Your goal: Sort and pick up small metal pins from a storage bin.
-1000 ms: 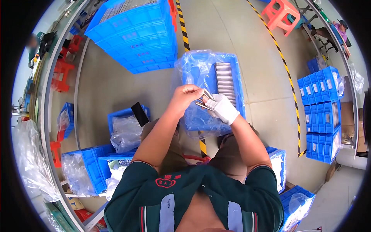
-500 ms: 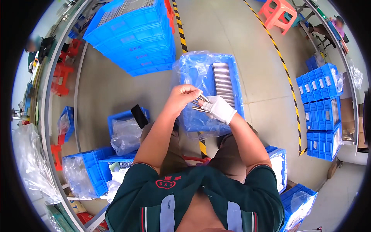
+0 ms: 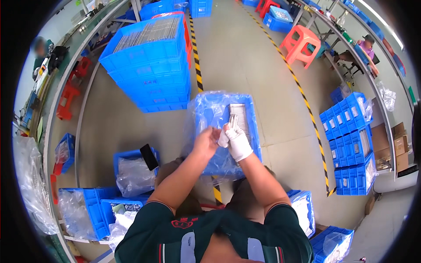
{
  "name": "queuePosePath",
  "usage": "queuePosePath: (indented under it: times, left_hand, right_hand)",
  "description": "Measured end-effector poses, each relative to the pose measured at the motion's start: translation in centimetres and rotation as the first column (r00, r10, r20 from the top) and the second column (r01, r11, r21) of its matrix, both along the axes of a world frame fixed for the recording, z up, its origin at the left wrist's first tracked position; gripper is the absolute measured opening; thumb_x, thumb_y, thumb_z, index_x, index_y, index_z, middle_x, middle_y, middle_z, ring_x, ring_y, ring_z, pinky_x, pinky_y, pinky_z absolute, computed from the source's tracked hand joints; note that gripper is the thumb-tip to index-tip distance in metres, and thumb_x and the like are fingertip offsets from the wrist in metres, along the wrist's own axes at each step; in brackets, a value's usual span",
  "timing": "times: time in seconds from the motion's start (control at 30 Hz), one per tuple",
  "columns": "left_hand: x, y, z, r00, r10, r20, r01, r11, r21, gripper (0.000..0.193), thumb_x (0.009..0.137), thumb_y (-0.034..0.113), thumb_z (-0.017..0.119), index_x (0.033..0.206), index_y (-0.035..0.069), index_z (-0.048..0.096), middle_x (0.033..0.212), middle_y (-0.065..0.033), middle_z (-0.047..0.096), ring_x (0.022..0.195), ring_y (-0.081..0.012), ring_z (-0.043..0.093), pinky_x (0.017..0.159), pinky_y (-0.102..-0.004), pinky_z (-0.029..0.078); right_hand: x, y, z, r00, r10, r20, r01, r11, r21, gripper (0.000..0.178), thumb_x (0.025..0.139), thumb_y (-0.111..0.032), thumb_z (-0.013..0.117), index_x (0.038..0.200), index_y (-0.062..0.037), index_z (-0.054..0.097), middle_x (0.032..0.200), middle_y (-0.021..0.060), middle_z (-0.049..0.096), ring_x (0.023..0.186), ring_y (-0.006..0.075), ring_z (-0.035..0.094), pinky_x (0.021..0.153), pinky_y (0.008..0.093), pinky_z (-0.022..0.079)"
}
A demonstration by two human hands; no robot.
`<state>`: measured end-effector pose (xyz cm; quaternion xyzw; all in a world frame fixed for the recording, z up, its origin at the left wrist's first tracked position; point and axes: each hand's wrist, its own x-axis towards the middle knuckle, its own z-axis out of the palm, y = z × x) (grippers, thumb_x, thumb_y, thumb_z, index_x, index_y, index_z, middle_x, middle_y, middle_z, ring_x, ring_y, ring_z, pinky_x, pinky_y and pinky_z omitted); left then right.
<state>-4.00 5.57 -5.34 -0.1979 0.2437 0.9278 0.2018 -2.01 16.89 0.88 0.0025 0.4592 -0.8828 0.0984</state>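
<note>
While both hands meet above the blue plastic crate lined with clear film (image 3: 210,118), the scene reads as follows from left to right. A black phone (image 3: 149,157) rests on the rim of a small blue bin holding clear bags (image 3: 131,168). The bare left hand (image 3: 205,142) is closed, pinching a small pale flat part (image 3: 222,139). The white-gloved right hand (image 3: 239,142) grips the same part from the other side. A row of thin grey metal strips (image 3: 240,120) lies in the crate, just beyond the hands.
</note>
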Motion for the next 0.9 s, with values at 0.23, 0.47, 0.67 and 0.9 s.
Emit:
queuePosePath:
  times: [0.23,0.47,0.67,0.9]
  left_hand:
    - [0.7,2.6,1.9,1.000,0.015,0.016,-0.019,0.959,0.281,0.020,0.084,0.017,0.048,0.099,0.005,0.055,0.096,-0.0074,0.059,0.086,-0.0175,0.057,0.080,-0.0306,0.045]
    - [1.7,3.6,4.0,0.977,-0.076,0.200,0.055,0.993,0.107,0.017,0.086,0.017,0.041,0.086,0.007,0.054,0.077,-0.0048,0.056,0.071,-0.0196,0.055,0.067,-0.0317,0.046]
    - [-1.4,0.6,-0.2,0.857,-0.204,-0.473,-0.397,0.323,-0.859,0.017,0.087,0.019,0.045,0.081,0.004,0.052,0.067,-0.0043,0.054,0.059,-0.0163,0.052,0.052,-0.0288,0.040]
    - [-0.9,-2.6,6.4,0.602,-0.704,-0.377,-0.136,0.375,-0.917,0.017,0.085,0.019,0.050,0.082,0.002,0.050,0.064,-0.0074,0.052,0.057,-0.0159,0.051,0.053,-0.0310,0.041]
  right_hand:
    - [0.3,-2.5,2.3,0.965,-0.191,-0.179,0.233,0.938,0.257,0.007,0.083,-0.010,0.054,0.086,-0.0067,0.049,0.064,-0.0039,0.044,0.058,0.0035,0.041,0.049,0.0182,0.036]
    - [-0.6,-1.6,1.0,0.960,-0.278,-0.044,0.281,0.952,0.118,0.019,0.087,-0.021,0.049,0.077,-0.0049,0.052,0.052,-0.0031,0.041,0.045,0.0055,0.037,0.043,0.0214,0.031]
    - [-0.2,-0.2,-0.4,0.965,-0.228,-0.129,0.261,0.780,0.568,0.026,0.088,-0.026,0.046,0.085,-0.0029,0.057,0.059,0.0037,0.053,0.047,0.0089,0.047,0.045,0.0204,0.038]
    - [1.3,1.4,0.6,0.741,0.572,0.353,-0.655,0.731,0.192,0.033,0.083,-0.035,0.053,0.091,-0.0039,0.055,0.073,0.0106,0.060,0.062,0.0162,0.059,0.047,0.0231,0.045]
